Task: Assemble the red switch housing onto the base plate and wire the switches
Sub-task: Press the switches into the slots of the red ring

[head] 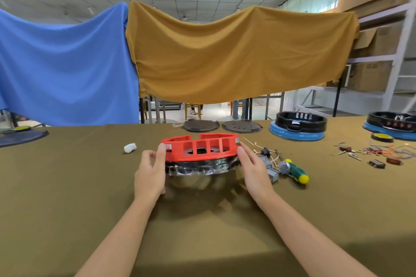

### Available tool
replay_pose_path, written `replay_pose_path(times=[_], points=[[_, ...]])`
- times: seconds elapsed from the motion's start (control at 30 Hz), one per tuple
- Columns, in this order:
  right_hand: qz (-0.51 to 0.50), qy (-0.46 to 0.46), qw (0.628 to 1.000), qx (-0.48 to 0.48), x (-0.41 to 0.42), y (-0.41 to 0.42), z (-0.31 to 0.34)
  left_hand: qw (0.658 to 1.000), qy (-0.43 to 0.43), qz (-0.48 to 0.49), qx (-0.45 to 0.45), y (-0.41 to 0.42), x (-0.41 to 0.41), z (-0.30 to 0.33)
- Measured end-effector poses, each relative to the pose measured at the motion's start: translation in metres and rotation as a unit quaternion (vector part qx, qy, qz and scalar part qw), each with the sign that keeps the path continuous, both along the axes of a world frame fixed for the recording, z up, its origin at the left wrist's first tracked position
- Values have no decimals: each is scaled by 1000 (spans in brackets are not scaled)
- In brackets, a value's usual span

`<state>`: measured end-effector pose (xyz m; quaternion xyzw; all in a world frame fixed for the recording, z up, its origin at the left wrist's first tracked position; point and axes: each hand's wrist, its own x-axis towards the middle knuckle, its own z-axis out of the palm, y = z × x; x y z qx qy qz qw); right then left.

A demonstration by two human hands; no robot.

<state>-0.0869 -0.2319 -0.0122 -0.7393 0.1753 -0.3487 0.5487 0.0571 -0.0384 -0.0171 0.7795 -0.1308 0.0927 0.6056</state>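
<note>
Olive-brown cloth-covered table (67,186), matte, slightly wrinkled. Far left edge: one dark flat round plate (22,137) with a yellow-topped item on it, partly cut off. One small white crumpled lump (130,148) sits apart on the cloth, left of centre.

Two bare hands, one on each side of the work. Left hand (150,171): fingers mostly straight and spread, index fingertip touching the left end of the red switch housing (200,147), not curled round it. The housing is one curved red plastic frame with a row of rectangular window slots, sitting on top of the base plate (198,167), a dark, glossy round plate, at table centre. Right hand (254,168): fingers straight, held together, fingertips against the housing's right end.

Behind, at the table's far edge: two flat dark round discs (200,125), the right one perforated.

Right of the right hand: a small loose pile of grey switches (273,173) with thin wires, count unclear, at least three. One screwdriver (297,172), green-and-yellow handle, lies just beside them.

Further right: two black ring-shaped trays on blue bases (297,126); the nearer holds small upright metal tabs, the far one is cut off and holds dark parts, hard to tell. One yellow-topped black roll (382,137). A scatter of dark red switches and coloured wires (382,153), uncountable.
</note>
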Motion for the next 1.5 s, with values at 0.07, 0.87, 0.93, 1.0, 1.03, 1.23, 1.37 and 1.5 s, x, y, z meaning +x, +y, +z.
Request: replay_pose_path(times=[0.07,0.87,0.93,1.0,1.03,1.23,1.37,1.5], points=[[2,-1,1000,1,-1,1,1,998,-22,45,22,0,0,0],[-138,183,933,-278,-40,-25,33,962,-262,-61,49,-11,-7,-3],[25,60,996,-57,-33,-11,40,966,-256,-24,42,-10,-2,-4],[152,-29,978,141,-23,5,41,966,-246,29,68,-8,1,-5],[175,-53,964,193,-18,12,37,965,-243,49,80,-7,1,-4],[218,-118,901,356,-2,27,13,909,-379,-41,170,-10,-21,2],[204,-65,914,345,0,29,7,856,-439,-59,265,-18,-23,-3],[206,-50,923,322,0,29,4,873,-421,-32,245,-15,-21,-3]])
